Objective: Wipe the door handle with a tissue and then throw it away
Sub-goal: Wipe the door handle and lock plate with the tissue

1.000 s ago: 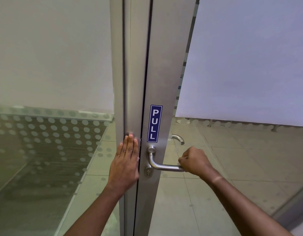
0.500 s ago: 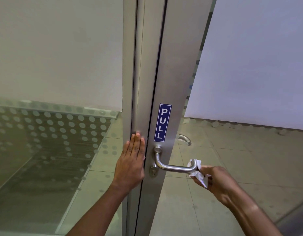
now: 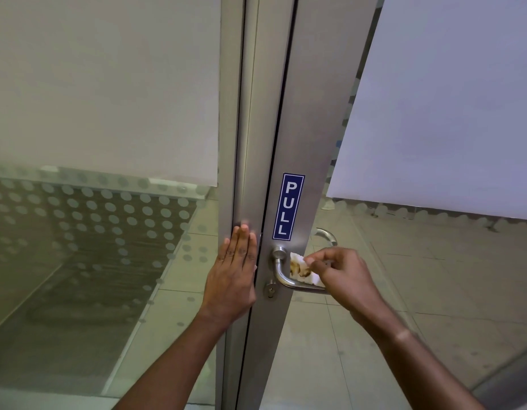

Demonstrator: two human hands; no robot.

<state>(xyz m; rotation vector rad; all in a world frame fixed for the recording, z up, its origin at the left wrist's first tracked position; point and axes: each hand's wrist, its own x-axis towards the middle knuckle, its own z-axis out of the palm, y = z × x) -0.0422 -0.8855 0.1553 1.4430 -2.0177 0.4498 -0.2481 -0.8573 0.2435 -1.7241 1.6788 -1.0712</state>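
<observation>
White tissue (image 3: 304, 270) stained brown; silver handle (image 3: 281, 276); blue PULL sticker (image 3: 288, 206).

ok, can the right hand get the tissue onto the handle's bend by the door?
Probably yes: the right hand holds the tissue right beside the handle bend, nothing between; the left hand stays flat on the frame.

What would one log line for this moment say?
step: wiping | right hand: pinches stained tissue at door handle | left hand: flat on door frame | disposal: not yet
</observation>
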